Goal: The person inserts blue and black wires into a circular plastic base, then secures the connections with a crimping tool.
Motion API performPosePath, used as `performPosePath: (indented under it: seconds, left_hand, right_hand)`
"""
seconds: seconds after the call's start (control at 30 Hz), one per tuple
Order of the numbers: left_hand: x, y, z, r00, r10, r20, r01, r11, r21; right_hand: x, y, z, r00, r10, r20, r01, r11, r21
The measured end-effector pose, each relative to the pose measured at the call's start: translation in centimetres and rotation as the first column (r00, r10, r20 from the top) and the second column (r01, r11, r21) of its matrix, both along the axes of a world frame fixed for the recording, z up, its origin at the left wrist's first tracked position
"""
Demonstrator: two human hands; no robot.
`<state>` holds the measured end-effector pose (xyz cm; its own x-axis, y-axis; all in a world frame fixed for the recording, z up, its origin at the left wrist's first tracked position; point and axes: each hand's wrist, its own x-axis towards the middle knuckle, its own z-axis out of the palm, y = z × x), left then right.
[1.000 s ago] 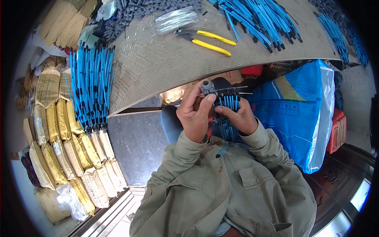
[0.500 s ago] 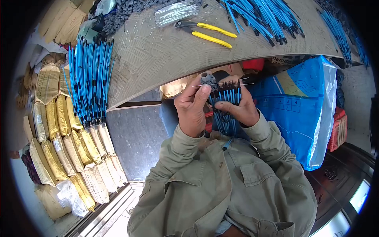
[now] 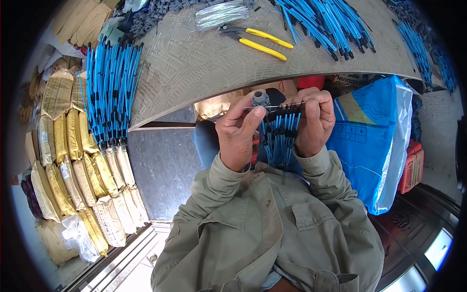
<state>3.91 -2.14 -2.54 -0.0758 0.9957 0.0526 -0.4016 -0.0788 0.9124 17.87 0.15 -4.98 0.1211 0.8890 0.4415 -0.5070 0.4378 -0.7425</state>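
Observation:
My left hand point(image 3: 237, 134) pinches a small grey round connector piece point(image 3: 260, 98) and the end of a thin wire between thumb and fingers. My right hand point(image 3: 315, 121) grips a bundle of blue tubes with black tips point(image 3: 280, 138) that hangs down between both hands over my lap. The two hands are close together just below the near edge of the woven mat tabletop point(image 3: 194, 68). Olive-green sleeves cover both forearms.
On the mat lie yellow-handled pliers point(image 3: 258, 41), a clear bag of ties point(image 3: 221, 14), and piles of blue tubes point(image 3: 326, 22). More blue tubes point(image 3: 109, 92) lie at left above rows of yellow and tan packets point(image 3: 78, 170). A blue plastic bag point(image 3: 374, 136) stands at right.
Both hands have shifted slightly right and up toward the mat edge, still holding the bundle; the grey piece now sits above my left thumb.

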Motion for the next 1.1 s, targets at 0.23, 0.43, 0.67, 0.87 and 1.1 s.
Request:
performPosePath:
  seconds: [0.23,0.43,0.67,0.87,1.1]
  left_hand:
    - [0.2,0.1,0.0,0.995,0.023,-0.101,-0.013,0.995,0.097]
    - [-0.3,-0.7,0.7,0.995,0.016,-0.094,-0.013,0.999,0.035]
    - [-0.4,-0.8,0.7,0.991,0.014,-0.130,-0.003,0.997,0.082]
    - [-0.6,-1.2,0.9,0.987,0.015,-0.161,0.009,0.990,0.143]
    - [-1.8,-1.0,0.9,0.980,-0.162,-0.112,0.174,0.979,0.103]
  right_hand:
    - [-0.2,-0.6,1.0,0.998,-0.066,0.003,0.066,0.987,-0.146]
    - [-1.0,-1.8,2.4,0.996,0.062,0.068,-0.047,0.976,-0.211]
    - [0.1,-1.3,1.4,0.887,0.315,0.338,-0.244,0.941,-0.236]
    - [0.2,-1.3,2.1,0.887,0.401,0.229,-0.341,0.903,-0.261]
    - [0.1,-1.8,1.4,0.908,0.366,0.202,-0.319,0.919,-0.231]
